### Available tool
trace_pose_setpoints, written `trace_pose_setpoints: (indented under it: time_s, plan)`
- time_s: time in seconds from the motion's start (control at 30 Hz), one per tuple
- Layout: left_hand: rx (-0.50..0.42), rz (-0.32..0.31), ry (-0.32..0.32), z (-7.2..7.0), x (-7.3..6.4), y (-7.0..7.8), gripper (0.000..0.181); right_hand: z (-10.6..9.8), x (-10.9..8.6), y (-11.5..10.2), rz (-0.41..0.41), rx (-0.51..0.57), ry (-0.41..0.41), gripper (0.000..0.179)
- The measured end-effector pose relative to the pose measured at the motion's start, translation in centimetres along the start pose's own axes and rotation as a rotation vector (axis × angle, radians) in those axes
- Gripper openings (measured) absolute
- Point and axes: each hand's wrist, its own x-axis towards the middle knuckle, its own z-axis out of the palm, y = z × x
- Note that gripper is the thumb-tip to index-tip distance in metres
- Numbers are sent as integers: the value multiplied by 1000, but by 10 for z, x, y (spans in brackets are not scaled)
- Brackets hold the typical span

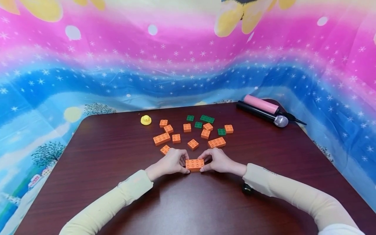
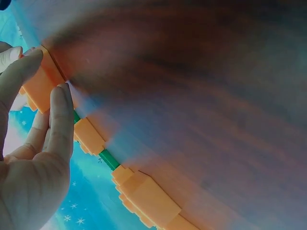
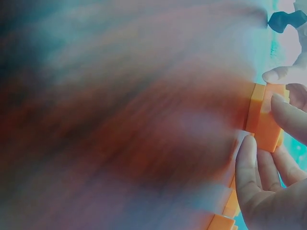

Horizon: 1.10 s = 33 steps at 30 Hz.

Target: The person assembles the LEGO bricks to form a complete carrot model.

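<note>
Between the two hands, near the table's middle, is an eight-stud orange building brick (image 1: 195,165) with its studs facing up. My left hand (image 1: 174,161) pinches its left end between thumb and fingers. At the other end my right hand (image 1: 220,161) holds it the same way. The left wrist view shows the brick (image 2: 44,81) between thumb and fingertips of the left hand (image 2: 36,187). Seen from the right wrist, the brick (image 3: 269,115) is gripped by the right hand (image 3: 273,203). A small orange brick (image 1: 165,149) lies just behind the left hand, partly hidden.
Beyond the hands, several orange bricks (image 1: 193,144) and green bricks (image 1: 207,118) lie scattered on the dark table (image 1: 117,147). A yellow rubber duck (image 1: 146,120) stands at the back left. A black microphone (image 1: 258,110) and a pink cylinder (image 1: 261,103) lie at the back right.
</note>
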Motion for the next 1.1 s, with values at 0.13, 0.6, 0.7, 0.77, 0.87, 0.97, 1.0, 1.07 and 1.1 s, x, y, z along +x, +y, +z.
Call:
trace_pose_setpoints:
  time_s: [0.13, 0.6, 0.7, 0.77, 0.87, 0.97, 1.0, 1.07, 1.1]
  plan:
    - [9, 1, -1, 0, 0, 1, 30, 0, 0, 0, -2, -2, -3, 35]
    - [-13, 40, 22, 4, 2, -2, 37, -1, -1, -2, 22, 13, -17, 35]
    - [-20, 48, 24, 4, 2, -2, 34, -1, -1, -2, 30, 21, -20, 35]
    - [-26, 51, 21, 3, 2, -2, 32, -1, -1, -2, 40, 29, -22, 36]
    - [-40, 51, 16, 3, 3, -2, 30, -1, -2, -2, 58, 56, -32, 37]
    - [-52, 37, 9, 3, 2, -2, 29, -3, -3, -2, 66, 100, -58, 42]
    - [-55, 31, 7, 3, 2, -2, 28, -5, -4, -1, 67, 120, -68, 43]
    - [-55, 20, 2, 3, 2, -2, 28, -10, -4, 0, 68, 156, -82, 46]
    - [-54, 16, 0, 3, 2, -1, 28, -14, -5, 2, 70, 178, -82, 47]
